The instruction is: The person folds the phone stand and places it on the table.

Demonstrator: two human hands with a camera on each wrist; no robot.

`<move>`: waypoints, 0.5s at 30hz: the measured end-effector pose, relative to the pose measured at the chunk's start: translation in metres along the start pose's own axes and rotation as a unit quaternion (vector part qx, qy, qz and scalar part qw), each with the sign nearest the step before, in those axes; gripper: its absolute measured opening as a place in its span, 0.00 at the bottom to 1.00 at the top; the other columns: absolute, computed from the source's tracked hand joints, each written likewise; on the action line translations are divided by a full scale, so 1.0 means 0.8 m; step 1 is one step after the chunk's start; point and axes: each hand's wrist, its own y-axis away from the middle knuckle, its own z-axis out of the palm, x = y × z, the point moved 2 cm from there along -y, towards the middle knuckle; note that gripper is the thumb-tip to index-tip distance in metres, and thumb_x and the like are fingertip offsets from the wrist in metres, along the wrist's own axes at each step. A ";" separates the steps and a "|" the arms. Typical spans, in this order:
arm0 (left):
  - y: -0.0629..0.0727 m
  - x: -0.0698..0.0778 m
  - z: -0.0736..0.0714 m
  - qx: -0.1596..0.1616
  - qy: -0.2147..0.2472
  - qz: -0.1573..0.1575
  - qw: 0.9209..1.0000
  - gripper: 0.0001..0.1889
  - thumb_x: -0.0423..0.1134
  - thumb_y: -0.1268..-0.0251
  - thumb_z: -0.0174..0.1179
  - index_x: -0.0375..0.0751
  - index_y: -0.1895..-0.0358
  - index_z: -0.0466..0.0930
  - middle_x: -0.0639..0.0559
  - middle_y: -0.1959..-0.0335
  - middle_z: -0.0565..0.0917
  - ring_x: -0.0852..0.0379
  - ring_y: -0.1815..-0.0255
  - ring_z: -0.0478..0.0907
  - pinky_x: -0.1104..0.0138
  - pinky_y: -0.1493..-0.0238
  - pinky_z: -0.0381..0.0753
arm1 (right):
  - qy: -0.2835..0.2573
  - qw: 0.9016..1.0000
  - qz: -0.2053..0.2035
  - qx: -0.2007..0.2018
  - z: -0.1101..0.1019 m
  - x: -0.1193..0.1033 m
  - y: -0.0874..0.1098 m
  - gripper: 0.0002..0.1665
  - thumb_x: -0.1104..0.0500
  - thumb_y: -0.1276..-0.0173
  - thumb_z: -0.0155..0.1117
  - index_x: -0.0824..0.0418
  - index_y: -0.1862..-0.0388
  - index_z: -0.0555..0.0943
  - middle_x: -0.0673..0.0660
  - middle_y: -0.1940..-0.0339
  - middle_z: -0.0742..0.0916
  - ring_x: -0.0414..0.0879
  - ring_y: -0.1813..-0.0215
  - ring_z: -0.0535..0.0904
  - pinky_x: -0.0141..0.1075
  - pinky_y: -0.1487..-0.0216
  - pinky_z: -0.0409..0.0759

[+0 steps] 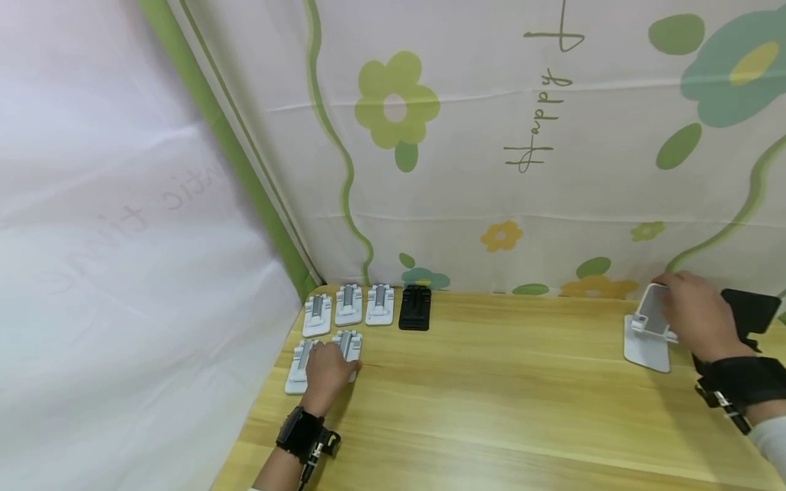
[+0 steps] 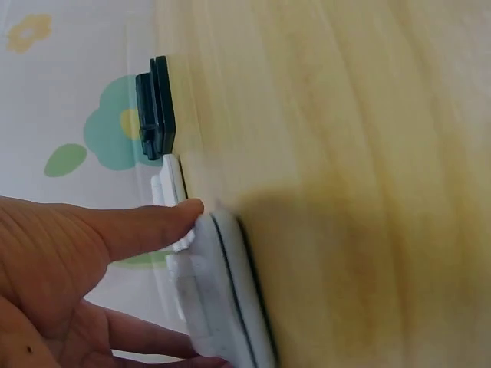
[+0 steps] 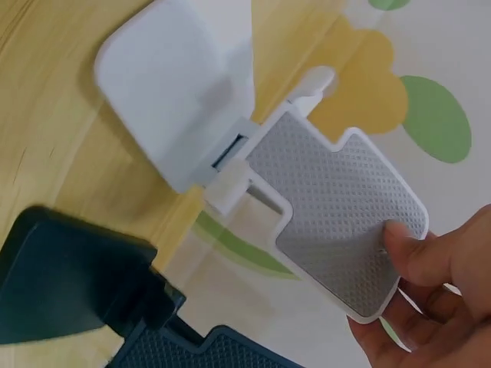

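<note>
At the table's left, my left hand (image 1: pixel 329 374) grips a folded white phone stand (image 1: pixel 349 340); in the left wrist view the thumb lies at the near edge of that stand (image 2: pixel 219 299) and the fingers reach round its other side. Another folded white stand (image 1: pixel 297 382) lies right beside it, partly covered by the hand. Far to the right, my right hand (image 1: pixel 703 315) pinches the raised grey-padded plate of an unfolded white phone stand (image 3: pixel 337 207) between thumb and fingers. Its flat base (image 1: pixel 647 351) is on the table. An unfolded black phone stand (image 3: pixel 77 280) stands next to it.
Behind the left hand a row of folded stands lies along the table's back edge: several white ones, such as the corner one (image 1: pixel 316 315), and a black one (image 1: pixel 415 308). A printed floral cloth (image 1: pixel 467 170) hangs behind the wooden table (image 1: pixel 491 382), with white cloth at the left.
</note>
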 end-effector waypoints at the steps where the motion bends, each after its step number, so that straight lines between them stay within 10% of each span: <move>1: 0.000 0.002 0.000 -0.004 -0.011 0.000 1.000 0.28 0.46 0.46 0.76 0.40 0.92 0.69 0.39 0.71 0.79 0.41 0.62 0.78 0.55 0.67 0.76 | -0.002 1.000 0.001 -0.001 -0.001 0.001 0.000 0.14 0.75 0.35 0.59 0.76 0.51 0.80 0.77 0.58 0.82 0.68 0.64 0.80 0.50 0.77 0.76; 10: 0.015 0.068 -0.020 0.031 0.003 0.056 0.998 0.22 0.47 0.28 0.63 0.24 0.58 0.82 0.27 0.49 0.83 0.33 0.50 0.82 0.45 0.54 0.86 | -0.029 0.997 -0.059 0.043 -0.018 -0.052 0.004 0.14 0.77 0.39 0.67 0.72 0.54 0.84 0.72 0.58 0.85 0.64 0.65 0.82 0.42 0.76 0.74; 15: 0.033 0.138 -0.019 -0.072 0.152 0.108 0.980 0.23 0.42 0.23 0.58 0.29 0.34 0.76 0.38 0.49 0.87 0.47 0.56 0.85 0.55 0.55 0.87 | -0.063 0.988 -0.117 0.077 -0.027 -0.121 0.009 0.17 0.77 0.37 0.67 0.69 0.49 0.83 0.66 0.55 0.84 0.59 0.58 0.79 0.49 0.63 0.78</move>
